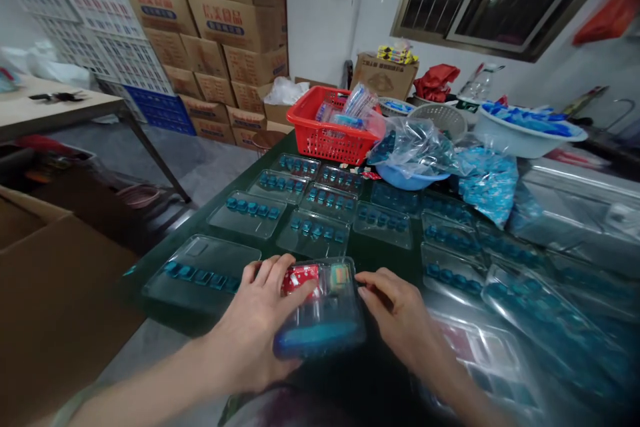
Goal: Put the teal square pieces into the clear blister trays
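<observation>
A clear plastic blister tray (325, 313) lies at the near edge of the dark green table (370, 250). It has a red packet (299, 278) and a small coloured piece (339, 275) in its top pockets and a blue strip along its bottom. My left hand (255, 330) lies over the tray's left side, with fingers curled on the red packet. My right hand (395, 313) rests at the tray's right edge, fingers bent and touching it.
Several clear trays (250, 210) with rows of blue pieces cover the table. Behind them stand a red basket (325, 130), a blue bowl with plastic bags (415, 153) and a white bowl (525, 130). An open cardboard box (55, 280) sits at the left. Stacked cartons (220, 20) line the back wall.
</observation>
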Available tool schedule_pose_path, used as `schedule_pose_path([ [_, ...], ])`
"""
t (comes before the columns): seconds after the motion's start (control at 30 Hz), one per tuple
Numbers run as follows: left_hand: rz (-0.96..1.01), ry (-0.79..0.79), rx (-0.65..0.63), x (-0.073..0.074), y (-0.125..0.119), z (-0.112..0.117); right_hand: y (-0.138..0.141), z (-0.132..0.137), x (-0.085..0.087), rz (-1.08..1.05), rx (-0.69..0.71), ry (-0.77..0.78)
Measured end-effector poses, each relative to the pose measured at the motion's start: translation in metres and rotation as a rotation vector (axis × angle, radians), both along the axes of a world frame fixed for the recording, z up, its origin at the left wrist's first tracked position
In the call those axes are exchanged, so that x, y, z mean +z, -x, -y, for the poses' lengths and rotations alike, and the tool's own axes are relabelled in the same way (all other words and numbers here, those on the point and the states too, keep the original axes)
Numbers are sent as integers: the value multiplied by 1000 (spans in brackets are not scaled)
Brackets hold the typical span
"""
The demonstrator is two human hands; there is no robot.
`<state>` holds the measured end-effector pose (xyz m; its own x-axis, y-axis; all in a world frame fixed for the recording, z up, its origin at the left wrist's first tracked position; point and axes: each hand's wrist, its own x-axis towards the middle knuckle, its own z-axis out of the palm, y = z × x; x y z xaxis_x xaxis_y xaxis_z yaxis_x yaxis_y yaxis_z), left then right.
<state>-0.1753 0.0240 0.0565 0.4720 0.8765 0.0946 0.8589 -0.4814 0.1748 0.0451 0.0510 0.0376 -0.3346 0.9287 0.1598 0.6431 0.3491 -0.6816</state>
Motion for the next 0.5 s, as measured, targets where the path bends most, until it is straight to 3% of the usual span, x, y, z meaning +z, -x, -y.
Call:
schedule_pose_path([
  [0.17, 52, -113, 18, -12, -1, 6, 7, -2, -2, 48, 34, -87],
  [0.37, 69, -149, 2, -16, 1, 7, 19, -2, -4, 361, 45, -284],
  [0.5, 118, -166, 12, -19, 2, 7, 22, -2, 1, 364, 51, -254],
])
